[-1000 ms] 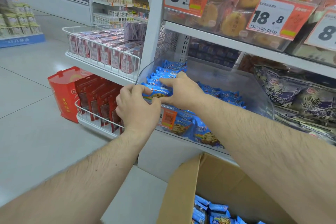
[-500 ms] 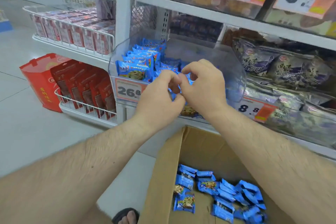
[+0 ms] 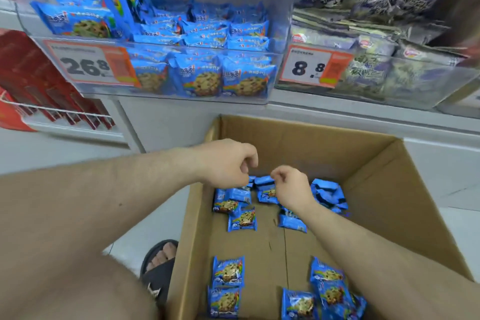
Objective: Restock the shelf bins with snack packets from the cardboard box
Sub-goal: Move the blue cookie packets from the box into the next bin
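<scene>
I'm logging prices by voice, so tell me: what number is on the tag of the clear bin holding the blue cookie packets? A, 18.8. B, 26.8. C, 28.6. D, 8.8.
B: the orange-and-white price tag on the front of the clear bin with the blue cookie packets reads 26.8.
</scene>
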Tool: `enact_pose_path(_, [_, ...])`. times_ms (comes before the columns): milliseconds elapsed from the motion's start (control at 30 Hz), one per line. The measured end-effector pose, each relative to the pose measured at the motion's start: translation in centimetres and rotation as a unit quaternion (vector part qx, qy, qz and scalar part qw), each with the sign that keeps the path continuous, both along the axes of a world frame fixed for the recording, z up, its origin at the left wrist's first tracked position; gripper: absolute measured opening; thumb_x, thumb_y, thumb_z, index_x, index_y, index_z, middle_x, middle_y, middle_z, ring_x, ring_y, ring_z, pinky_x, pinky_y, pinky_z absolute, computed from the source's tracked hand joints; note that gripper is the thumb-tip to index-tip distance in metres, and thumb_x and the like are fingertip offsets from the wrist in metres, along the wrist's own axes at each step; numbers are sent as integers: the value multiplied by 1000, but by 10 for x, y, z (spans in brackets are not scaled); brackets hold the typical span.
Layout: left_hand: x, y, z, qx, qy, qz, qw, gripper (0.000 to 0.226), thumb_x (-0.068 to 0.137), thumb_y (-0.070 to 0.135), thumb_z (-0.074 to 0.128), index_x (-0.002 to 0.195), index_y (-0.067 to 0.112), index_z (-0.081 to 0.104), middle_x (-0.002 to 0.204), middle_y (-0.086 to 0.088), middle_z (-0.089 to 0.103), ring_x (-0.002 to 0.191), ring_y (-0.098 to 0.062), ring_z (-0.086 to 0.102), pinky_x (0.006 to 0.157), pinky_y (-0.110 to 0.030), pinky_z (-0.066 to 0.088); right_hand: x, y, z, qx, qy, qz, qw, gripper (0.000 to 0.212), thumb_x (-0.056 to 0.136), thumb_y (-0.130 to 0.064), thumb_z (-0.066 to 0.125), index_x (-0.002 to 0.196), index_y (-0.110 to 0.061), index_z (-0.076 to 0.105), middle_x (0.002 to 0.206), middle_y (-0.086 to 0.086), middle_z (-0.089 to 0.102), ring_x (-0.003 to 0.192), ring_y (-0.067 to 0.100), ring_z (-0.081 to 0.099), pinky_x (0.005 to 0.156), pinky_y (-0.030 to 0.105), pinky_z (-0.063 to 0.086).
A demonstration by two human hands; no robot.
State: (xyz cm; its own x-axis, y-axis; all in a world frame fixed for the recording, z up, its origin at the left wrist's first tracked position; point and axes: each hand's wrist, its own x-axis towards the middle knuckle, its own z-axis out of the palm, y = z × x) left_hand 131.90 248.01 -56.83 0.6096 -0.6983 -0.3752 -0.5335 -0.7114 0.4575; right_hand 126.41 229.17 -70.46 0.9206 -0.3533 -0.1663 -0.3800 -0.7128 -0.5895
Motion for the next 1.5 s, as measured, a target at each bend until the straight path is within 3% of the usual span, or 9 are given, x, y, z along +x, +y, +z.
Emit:
enact_pose_path(333, [18,-2,-23,-37,76,67,994,18,84,18,61,91,34,58,95,14,66,68,-3,59,69,-29,56,-12,43,-131,-46,262,99,959,73,82,-28,66,144,-18,29,136,13,38,120,35,51,94,42,47])
enact_pose_path(500, [22,-1,-23,-58,88,85,991,19,84,17,61,91,34,59,93,15,66,68,0,58,72,-27,56,-22,55,-145,-224,303,173,910,50,91,-8,47,140,-12,37,136,17,41,120,35,49,93,42,44])
enact_pose_path(767, [17,-4,-16,-71,96,123,985,19,85,16,59,86,35,57,89,15,66,80,-13,67,77,-34,57,-62,-1,-109,-190,141,227,945,68,75,-58,47,135,-27,48,121,-1,57,107,23,59,89,32,43])
enact_pose_path(1000, [-4,-19,-14,-33,206,198,958,53,78,46,68,125,42,43,114,1,61,85,-14,62,83,-36,57,-56,26,-32,11,-212,70,975,56,64,-44,62,111,-14,66,94,-4,67,87,16,63,77,36,54])
enact_pose_path(1167, [-6,-19,-19,-105,219,229,943,38,83,8,68,104,37,55,112,6,53,80,-31,70,67,-38,59,-34,41,3,122,-315,110,935,61,66,-31,71,125,-20,57,110,-9,60,99,7,59,87,26,48])
enact_pose_path(1233, [2,-16,-18,-122,180,239,947,33,84,8,69,96,36,56,104,5,54,62,-24,63,62,-39,57,-33,26,-14,159,-275,97,943,67,72,-31,64,134,-13,51,115,-2,55,93,10,57,84,20,47])
enact_pose_path(1367, [13,-12,-19,-116,136,234,956,28,85,12,68,96,36,57,93,2,58,48,-14,56,49,-27,46,-19,-16,-86,43,-28,-30,998,32,80,-32,59,106,-13,66,100,1,65,95,22,62,83,30,49])
enact_pose_path(1433, [14,-13,-20,-117,141,220,958,29,84,11,69,97,35,58,96,0,60,53,-14,57,51,-26,50,-7,-25,-114,103,115,-173,973,27,82,-26,65,105,-12,65,97,4,67,97,27,62,86,32,51])
enact_pose_path(1500, [16,-14,-21,-115,148,210,959,30,84,11,69,97,36,59,97,1,61,53,-15,58,53,-28,53,3,-24,-128,246,189,-341,887,42,82,-36,71,108,-4,62,92,10,63,92,33,60,84,43,54])
